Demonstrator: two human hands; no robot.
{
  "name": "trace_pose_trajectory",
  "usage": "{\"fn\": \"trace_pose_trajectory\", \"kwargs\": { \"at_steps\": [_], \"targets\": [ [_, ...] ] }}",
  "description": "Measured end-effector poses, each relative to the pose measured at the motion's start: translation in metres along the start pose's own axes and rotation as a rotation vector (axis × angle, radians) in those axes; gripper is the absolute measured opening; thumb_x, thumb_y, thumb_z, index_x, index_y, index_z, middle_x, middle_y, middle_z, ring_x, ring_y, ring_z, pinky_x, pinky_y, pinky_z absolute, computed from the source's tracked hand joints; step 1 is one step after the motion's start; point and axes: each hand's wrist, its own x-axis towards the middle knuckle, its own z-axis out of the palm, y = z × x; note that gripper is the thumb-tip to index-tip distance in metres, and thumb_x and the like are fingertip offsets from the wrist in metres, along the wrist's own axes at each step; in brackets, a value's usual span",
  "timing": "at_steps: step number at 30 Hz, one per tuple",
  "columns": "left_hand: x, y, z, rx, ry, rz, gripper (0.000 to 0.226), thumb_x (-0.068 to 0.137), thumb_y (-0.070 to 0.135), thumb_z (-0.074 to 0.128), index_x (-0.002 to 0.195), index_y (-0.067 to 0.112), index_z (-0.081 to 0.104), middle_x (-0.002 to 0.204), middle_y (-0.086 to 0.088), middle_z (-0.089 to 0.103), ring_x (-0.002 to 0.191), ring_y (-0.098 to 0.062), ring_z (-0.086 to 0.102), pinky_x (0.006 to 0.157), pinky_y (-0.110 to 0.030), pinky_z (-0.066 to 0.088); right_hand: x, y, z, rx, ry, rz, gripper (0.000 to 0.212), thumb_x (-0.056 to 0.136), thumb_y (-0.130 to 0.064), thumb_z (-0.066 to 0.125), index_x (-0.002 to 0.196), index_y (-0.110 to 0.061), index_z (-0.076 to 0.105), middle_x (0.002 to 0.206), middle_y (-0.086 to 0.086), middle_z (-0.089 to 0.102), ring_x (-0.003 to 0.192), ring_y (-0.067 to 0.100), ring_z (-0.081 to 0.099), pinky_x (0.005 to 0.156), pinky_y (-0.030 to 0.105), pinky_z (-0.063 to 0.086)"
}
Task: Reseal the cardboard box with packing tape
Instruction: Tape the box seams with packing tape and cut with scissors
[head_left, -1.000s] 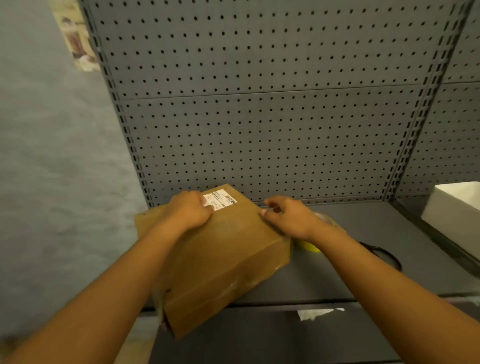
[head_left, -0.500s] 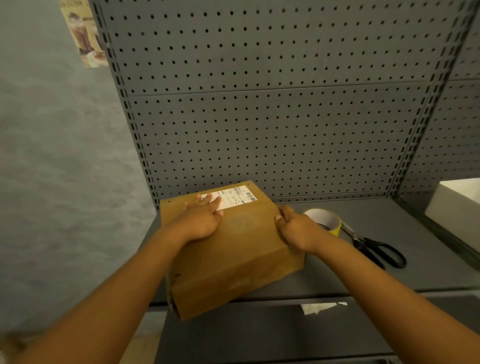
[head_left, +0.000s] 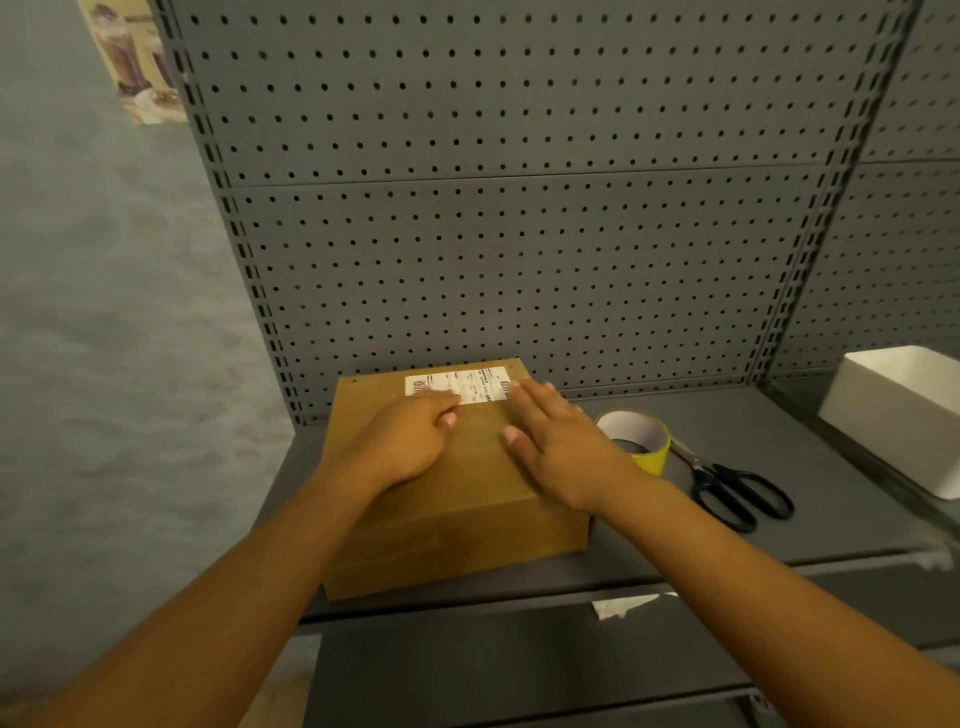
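Note:
A brown cardboard box (head_left: 467, 525) with a white shipping label (head_left: 457, 383) lies flat on the grey shelf (head_left: 701, 551), flaps down. My left hand (head_left: 410, 436) rests on the box top with its fingers bent, fingertips near the label. My right hand (head_left: 556, 441) lies flat on the top with straight fingers, reaching to the label's right end. A roll of yellow packing tape (head_left: 636, 439) stands just right of the box, partly hidden by my right wrist.
Black-handled scissors (head_left: 732, 488) lie to the right of the tape. A white box (head_left: 904, 415) sits at the shelf's far right. A grey pegboard (head_left: 519, 234) backs the shelf. A lower shelf (head_left: 519, 660) shows below, with a torn white label on the upper shelf's edge.
The box has been turned square and set flat on the shelf. Both hands moved from its sides onto its top; my right hand flattened out.

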Motion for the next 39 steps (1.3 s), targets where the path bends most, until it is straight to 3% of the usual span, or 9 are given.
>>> {"fn": "trace_pose_trajectory", "kwargs": {
  "at_steps": [3,9,14,18,24,28,31,35,39],
  "targets": [
    [-0.023,0.003,0.006,0.013,-0.078,0.105,0.046,0.103,0.038,0.028,0.149,0.033,0.024,0.158,0.008,0.019,0.146,-0.010,0.012,0.120,-0.037,0.010,0.003,-0.002,0.004,-0.110,-0.094,-0.156,0.054,0.103,-0.045,0.017,0.153,-0.030,0.005,0.161,-0.011,0.001,0.147,0.010,-0.006,0.121,0.040,-0.001],
    [-0.033,-0.004,0.012,0.217,-0.076,0.131,0.049,0.103,0.043,0.012,0.151,0.034,0.007,0.158,0.016,0.002,0.145,-0.002,-0.002,0.119,-0.032,-0.002,0.000,0.002,0.007,-0.218,-0.069,0.069,0.054,0.103,-0.043,0.012,0.154,-0.025,0.007,0.161,-0.008,0.005,0.148,0.015,-0.003,0.120,0.043,0.000],
    [-0.036,-0.004,0.015,0.211,-0.017,0.147,0.049,0.103,0.040,0.017,0.151,0.030,0.015,0.158,0.013,0.012,0.145,-0.002,0.003,0.118,-0.029,0.000,0.000,-0.021,0.012,-0.181,-0.099,-0.096,0.056,0.103,-0.044,0.013,0.154,-0.024,0.006,0.161,-0.008,0.003,0.147,0.009,-0.005,0.120,0.040,-0.003],
    [-0.038,-0.006,0.012,0.289,0.069,0.165,0.048,0.103,0.043,0.017,0.148,0.030,0.027,0.156,0.013,0.023,0.144,-0.004,0.014,0.119,-0.030,0.005,0.003,-0.014,0.005,-0.245,-0.151,-0.060,0.056,0.102,-0.045,0.012,0.154,-0.025,0.004,0.161,-0.007,0.003,0.148,0.011,-0.001,0.119,0.040,0.000],
    [-0.036,-0.001,0.014,0.115,0.068,0.259,0.042,0.103,0.033,0.033,0.143,0.022,0.040,0.151,0.006,0.036,0.140,-0.004,0.027,0.116,-0.021,0.015,-0.006,-0.025,0.019,-0.144,0.018,-0.119,0.052,0.103,-0.040,0.021,0.152,-0.020,0.022,0.159,-0.004,0.019,0.147,0.009,0.009,0.120,0.030,0.003],
    [-0.045,-0.008,0.011,0.192,-0.022,0.282,0.052,0.101,0.046,0.025,0.150,0.030,0.020,0.157,0.013,0.015,0.144,-0.002,0.009,0.120,-0.030,0.008,-0.006,-0.015,0.012,-0.098,-0.031,-0.149,0.050,0.104,-0.036,0.027,0.151,-0.020,0.024,0.159,-0.004,0.020,0.147,0.009,0.011,0.120,0.028,0.007],
    [-0.052,-0.009,0.009,0.259,-0.099,0.288,0.062,0.096,0.058,0.017,0.151,0.033,0.003,0.158,0.015,-0.001,0.144,0.000,-0.005,0.119,-0.029,-0.002,-0.011,-0.020,0.015,-0.034,0.108,-0.112,0.049,0.103,-0.035,0.032,0.148,-0.017,0.034,0.155,0.001,0.032,0.144,0.013,0.025,0.116,0.026,0.017],
    [-0.056,-0.006,0.011,0.150,0.002,0.345,0.056,0.099,0.049,0.028,0.150,0.027,0.021,0.157,0.010,0.018,0.144,-0.001,0.009,0.117,-0.020,0.003,-0.020,-0.019,0.020,-0.075,0.138,-0.205,0.057,0.097,-0.049,0.024,0.143,-0.022,0.043,0.150,-0.004,0.039,0.142,0.008,0.027,0.113,0.023,0.022],
    [-0.060,-0.009,0.010,0.081,0.066,0.362,0.044,0.101,0.036,0.038,0.143,0.024,0.040,0.150,0.009,0.037,0.140,0.001,0.024,0.114,-0.014,0.011,-0.022,-0.009,0.017,-0.077,0.139,-0.166,0.048,0.099,-0.043,0.039,0.142,-0.022,0.045,0.149,-0.006,0.040,0.141,0.006,0.028,0.113,0.027,0.030]
  ]
}}
